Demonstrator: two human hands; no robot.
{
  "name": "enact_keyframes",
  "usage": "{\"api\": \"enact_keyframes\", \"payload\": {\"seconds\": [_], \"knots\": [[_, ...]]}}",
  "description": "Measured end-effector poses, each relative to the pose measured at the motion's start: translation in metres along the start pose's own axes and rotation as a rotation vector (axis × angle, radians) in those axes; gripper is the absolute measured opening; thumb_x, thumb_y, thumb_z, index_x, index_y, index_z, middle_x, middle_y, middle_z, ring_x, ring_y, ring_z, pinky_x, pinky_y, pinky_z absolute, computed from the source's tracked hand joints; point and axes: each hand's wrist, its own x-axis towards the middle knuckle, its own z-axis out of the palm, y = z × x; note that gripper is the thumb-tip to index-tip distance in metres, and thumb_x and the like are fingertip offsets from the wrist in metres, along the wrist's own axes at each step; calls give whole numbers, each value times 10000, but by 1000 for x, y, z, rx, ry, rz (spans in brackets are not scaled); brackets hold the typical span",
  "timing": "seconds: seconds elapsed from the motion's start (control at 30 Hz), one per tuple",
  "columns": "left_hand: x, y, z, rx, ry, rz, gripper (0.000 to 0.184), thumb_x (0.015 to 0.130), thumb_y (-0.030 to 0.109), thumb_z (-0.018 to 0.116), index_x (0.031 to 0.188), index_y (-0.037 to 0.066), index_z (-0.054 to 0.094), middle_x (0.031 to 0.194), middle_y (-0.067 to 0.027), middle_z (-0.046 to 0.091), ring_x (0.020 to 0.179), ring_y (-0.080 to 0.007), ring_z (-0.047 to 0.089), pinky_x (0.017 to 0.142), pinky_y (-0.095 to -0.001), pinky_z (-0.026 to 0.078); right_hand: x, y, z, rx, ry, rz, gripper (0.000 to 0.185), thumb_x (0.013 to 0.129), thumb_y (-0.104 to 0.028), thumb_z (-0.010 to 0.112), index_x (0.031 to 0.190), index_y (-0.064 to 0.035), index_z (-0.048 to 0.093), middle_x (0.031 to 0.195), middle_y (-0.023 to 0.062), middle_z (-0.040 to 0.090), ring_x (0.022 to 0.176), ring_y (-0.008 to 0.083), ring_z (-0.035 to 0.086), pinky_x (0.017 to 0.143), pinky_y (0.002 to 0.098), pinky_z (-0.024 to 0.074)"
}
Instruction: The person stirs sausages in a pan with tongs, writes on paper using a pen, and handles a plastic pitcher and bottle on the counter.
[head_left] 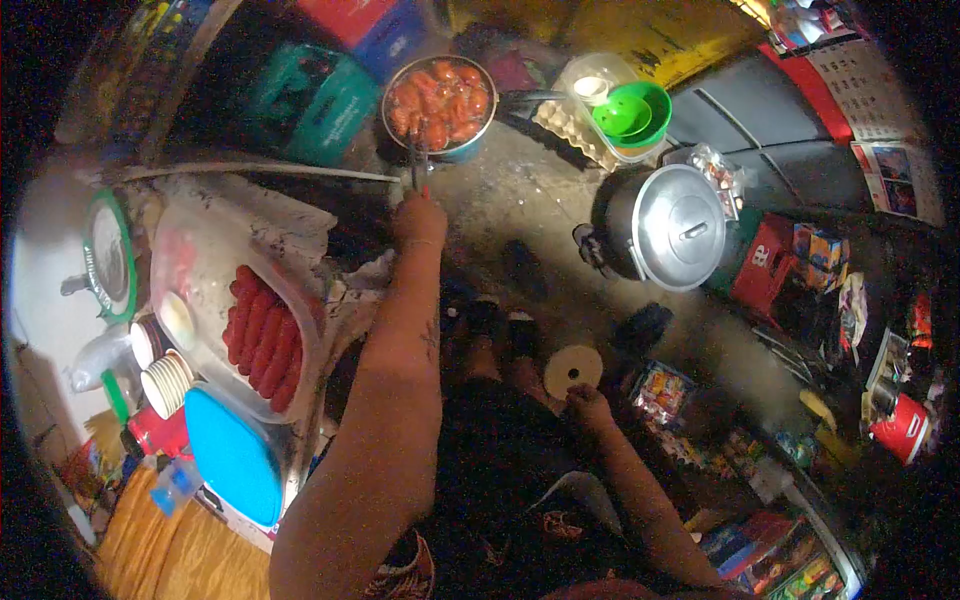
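My left hand (422, 218) is closed around a pair of tongs (419, 165), whose tips reach into a round pan (491, 112). Glossy orange-red pieces of food (440, 100) fill the pan, and they look like cut sausages. Lower down, my right hand (589, 408) pinches the edge of a flat, round, beige disc (573, 373) with a small hole at its middle. To the left of my left arm, red sausages (264, 340) lie in a row in a clear plastic tub (205, 250).
A large lidded metal pot (679, 228) stands right of the pan. Near it are green bowls (632, 110) and an egg tray (575, 137). Stacked paper cups (168, 384), a blue lid (233, 455) and a green-rimmed strainer (110, 255) sit at left. A red crate (765, 262) is at right.
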Motion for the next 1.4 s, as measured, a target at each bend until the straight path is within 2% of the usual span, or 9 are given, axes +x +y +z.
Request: {"api": "enact_keyframes", "payload": {"seconds": [0.27, 0.5, 0.6, 0.7, 0.8, 0.97, 1.2, 1.3, 1.4], "knots": [[11, 0, -16, -359, 114, -67, 357, 803, 262, 717, 1013, -18, 643, 1002, -253, 684, 957, -417, 669, 815, -485, 533, -8, -25, -3, 9, -4, 244, 306, 885, -219, 657, 1110, -13, 661, 1047, 117, 694, 957, 208, 655, 849, 338, 511], [-10, 9, -44, -426, 153, -93, 328, 813, 284, 704, 974, 3, 652, 967, -230, 695, 906, -420, 676, 780, -493, 534, -10, -8, 1, -42, -43, 54, 294, 886, -199, 659, 1120, -21, 656, 1022, 111, 695, 924, 201, 654, 828, 338, 517], [7, -8, -2, -431, 78, -16, 327, 824, 303, 692, 960, 10, 640, 962, -228, 693, 901, -434, 667, 784, -505, 527, 0, 28, 19, 231, 1, 258, 294, 884, -193, 667, 1125, -24, 653, 999, 103, 694, 905, 196, 650, 826, 340, 517], [-24, 23, -39, -262, 94, 40, 344, 842, 336, 672, 945, 11, 629, 951, -236, 688, 896, -442, 660, 781, -513, 524, -5, -14, 8, 164, -23, 284, 280, 882, -191, 675, 1103, -21, 661, 1000, 102, 693, 909, 201, 652, 830, 346, 515], [-21, 24, -34, -240, 88, -52, 351, 863, 349, 641, 950, 10, 631, 949, -237, 688, 901, -437, 664, 782, -513, 525, -7, -29, 5, 39, -10, 149, 275, 880, -212, 669, 1079, -23, 672, 1017, 110, 694, 937, 220, 656, 846, 353, 511], [13, 1, 4, -316, 126, -136, 329, 878, 327, 611, 953, 8, 632, 949, -234, 692, 906, -441, 666, 797, -513, 523, -18, -61, -3, 140, -7, 244, 291, 874, -264, 656, 1055, -38, 680, 1045, 122, 691, 994, 256, 653, 888, 357, 495], [-10, 18, -34, -268, 82, 7, 324, 859, 294, 643, 1017, 11, 637, 969, -228, 694, 936, -439, 663, 824, -506, 519, -14, -58, 2, 25, -56, 319, 287, 877, -255, 652, 1088, -60, 668, 1055, 116, 689, 1011, 256, 650, 894, 357, 493], [-33, 40, -71, -271, -73, -134, 325, 847, 274, 652, 1035, 10, 631, 978, -228, 692, 930, -439, 662, 829, -510, 515, -14, -59, 1, -1, -52, 287, 287, 876, -236, 656, 1108, -66, 660, 1053, 110, 690, 1016, 247, 649, 896, 355, 492], [-18, 22, -30, -313, 56, -127, 335, 829, 270, 675, 1034, 9, 631, 993, -229, 690, 925, -435, 664, 828, -508, 517, -9, -56, 1, -91, -33, 161, 271, 879, -215, 647, 1105, -65, 663, 1055, 105, 691, 1017, 239, 649, 901, 354, 489]]}}
